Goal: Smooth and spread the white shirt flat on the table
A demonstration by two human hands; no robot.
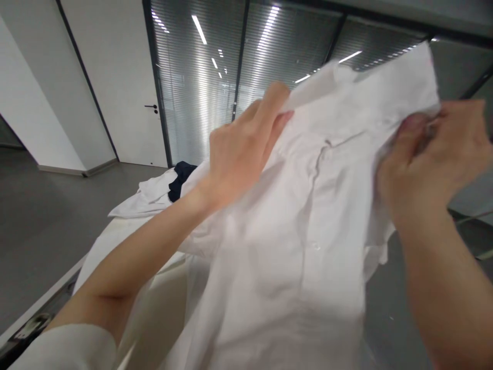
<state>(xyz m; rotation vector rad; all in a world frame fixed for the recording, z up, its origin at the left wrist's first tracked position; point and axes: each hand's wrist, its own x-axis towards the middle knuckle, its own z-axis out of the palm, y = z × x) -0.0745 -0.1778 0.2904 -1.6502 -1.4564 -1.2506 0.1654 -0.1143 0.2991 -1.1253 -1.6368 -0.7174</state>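
Both hands hold a white shirt [308, 216] up at chest height, its front facing the wearer of the camera. The left hand [242, 149] is closed on the upper edge of the cloth, thumb in front and fingers curled behind, pinching the fabric near the collar. The right hand [431, 154] grips the opposite upper edge, thumb pressed down on the cloth and the other fingers bunched behind it. Between the 2 hands the shirt is stretched fairly flat; a row of small buttons runs down its middle, and the lower part hangs loose and creased toward the bottom of the frame.

Under the shirt stands a table [111, 241] with a pale cover. On its far end lies a heap of white clothes [146, 198], and a dark blue garment [181, 177] rests on the heap, well apart from the hands. A white sleeve [65, 349] shows at the person's left elbow.

Behind the table runs a glass wall [215, 92] with closed blinds, ceiling lights mirrored in it. Left of it is a white door [127, 87] with a dark handle, above a grey floor [38, 221].
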